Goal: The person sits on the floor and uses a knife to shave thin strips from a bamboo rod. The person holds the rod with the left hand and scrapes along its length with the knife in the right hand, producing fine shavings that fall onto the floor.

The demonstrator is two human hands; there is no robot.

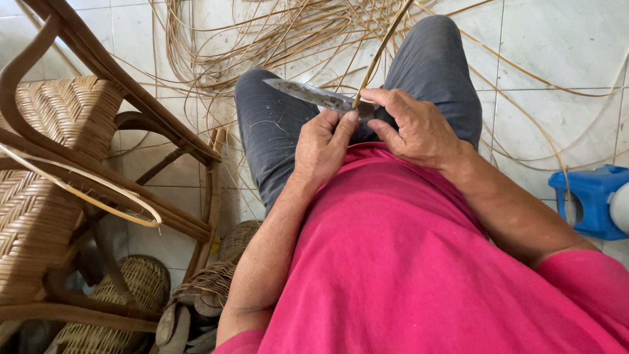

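Observation:
I sit in grey trousers and a pink shirt, both hands together over my lap. My right hand (pixel 419 128) is closed around the handle of a worn knife (pixel 308 94). Its dull, speckled blade points left across my left thigh. My left hand (pixel 322 145) pinches a thin rattan strip (pixel 382 56) with the thumb, just where the strip meets the blade. From there the strip rises up and to the right, out of the frame. The knife's handle is hidden under my fingers.
A rattan chair (pixel 59 164) with woven panels lies tipped at the left. Woven baskets (pixel 141 282) sit below it. A tangle of loose rattan strips (pixel 262 39) covers the white tiled floor ahead. A blue plastic stool (pixel 590 200) stands at the right.

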